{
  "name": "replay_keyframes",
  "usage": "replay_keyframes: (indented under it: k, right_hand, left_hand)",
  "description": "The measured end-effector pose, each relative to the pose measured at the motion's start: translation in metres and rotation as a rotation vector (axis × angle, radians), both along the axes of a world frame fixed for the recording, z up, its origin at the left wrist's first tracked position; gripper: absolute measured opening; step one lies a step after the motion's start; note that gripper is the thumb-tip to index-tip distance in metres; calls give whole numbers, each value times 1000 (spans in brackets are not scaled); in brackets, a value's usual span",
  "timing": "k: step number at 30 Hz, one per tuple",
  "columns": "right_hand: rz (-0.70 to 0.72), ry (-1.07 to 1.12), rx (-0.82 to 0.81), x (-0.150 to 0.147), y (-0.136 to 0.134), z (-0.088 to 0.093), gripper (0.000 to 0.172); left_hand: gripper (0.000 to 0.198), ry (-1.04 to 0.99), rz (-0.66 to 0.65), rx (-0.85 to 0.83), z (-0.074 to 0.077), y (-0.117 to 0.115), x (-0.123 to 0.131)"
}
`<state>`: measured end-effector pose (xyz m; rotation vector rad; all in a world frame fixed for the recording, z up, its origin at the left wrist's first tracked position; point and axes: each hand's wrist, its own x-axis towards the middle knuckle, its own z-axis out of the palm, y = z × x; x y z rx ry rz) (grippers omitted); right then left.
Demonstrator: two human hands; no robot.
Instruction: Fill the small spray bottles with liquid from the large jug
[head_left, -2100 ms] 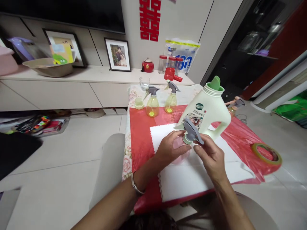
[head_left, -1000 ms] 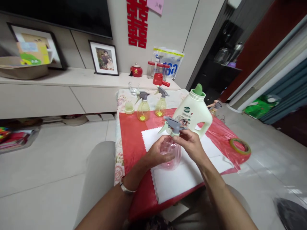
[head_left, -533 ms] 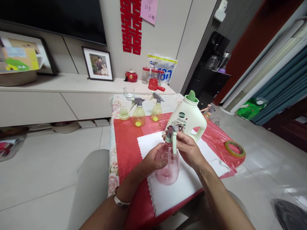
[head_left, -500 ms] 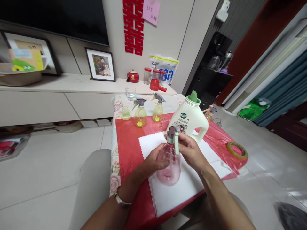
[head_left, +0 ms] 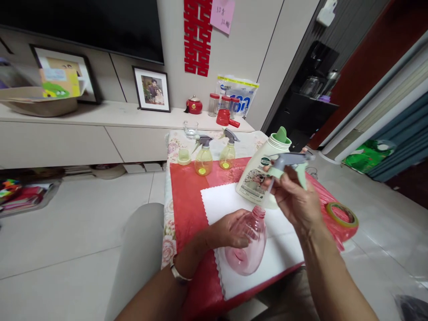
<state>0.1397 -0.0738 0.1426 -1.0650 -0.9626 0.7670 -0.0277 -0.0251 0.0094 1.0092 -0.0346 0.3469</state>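
Separated from the pink bottle [head_left: 256,247] since half a second ago, the gray spray head [head_left: 291,158] is now pinched in the right hand [head_left: 299,198], above the open neck. The left hand [head_left: 230,229] grips the bottle, tilted, over the white mat [head_left: 284,249]. A pale jug [head_left: 249,191] stands behind the right hand, partly hidden; two yellow spray bottles [head_left: 203,161] stand farther back on the counter [head_left: 185,200].
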Motion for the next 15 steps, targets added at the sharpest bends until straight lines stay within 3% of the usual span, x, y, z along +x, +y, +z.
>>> replay_keyframes:
  k: [4,7,10,12,15]
  right_hand:
    - [-109,-134,167,7,3,39,22]
    - [-112,-284,183,11,14,47,23]
    - [21,-650,22,9,28,22,22]
    - [113,-907,-78,5,35,-9,25]
    - [126,-1032,-117,0,39,-60,27]
  left_hand:
    - [76,97,-150,29,4,-2,-4]
    - [80,136,-213,50,6,-3,-7]
    - [78,103,-239,65,7,0,-9]
    - [81,92,-249,111,8,2,-11]
    - [92,122,-270,200,11,6,-14]
